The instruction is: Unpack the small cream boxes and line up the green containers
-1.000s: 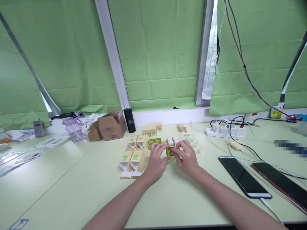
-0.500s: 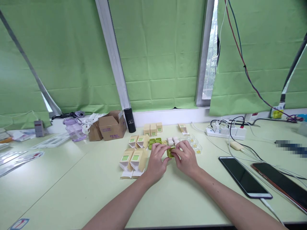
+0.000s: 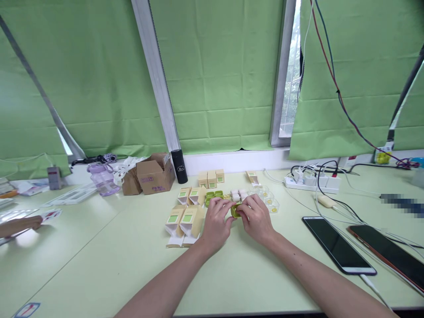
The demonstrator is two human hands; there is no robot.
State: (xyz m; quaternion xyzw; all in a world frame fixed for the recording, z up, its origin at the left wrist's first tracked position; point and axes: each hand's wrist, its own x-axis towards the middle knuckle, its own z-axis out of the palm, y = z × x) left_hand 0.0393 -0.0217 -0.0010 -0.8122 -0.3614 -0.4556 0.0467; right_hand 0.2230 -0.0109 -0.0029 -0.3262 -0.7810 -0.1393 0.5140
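My left hand and my right hand meet over the middle of the pale green table. Both pinch a small green case between their fingertips, just above the tabletop. Most of the case is hidden by my fingers. Left of my hands lie several open tan boxes with green labels. Behind my hands sit another green case, small white pieces and clear plastic trays.
Two phones lie at the right with cables and a power strip. Cardboard boxes, a black cylinder and a purple bottle stand at the back left. Another person's hand reaches in at the far left edge.
My hands have stayed on the green case, shifting only slightly. Another person's hand has come into view at the far left edge.
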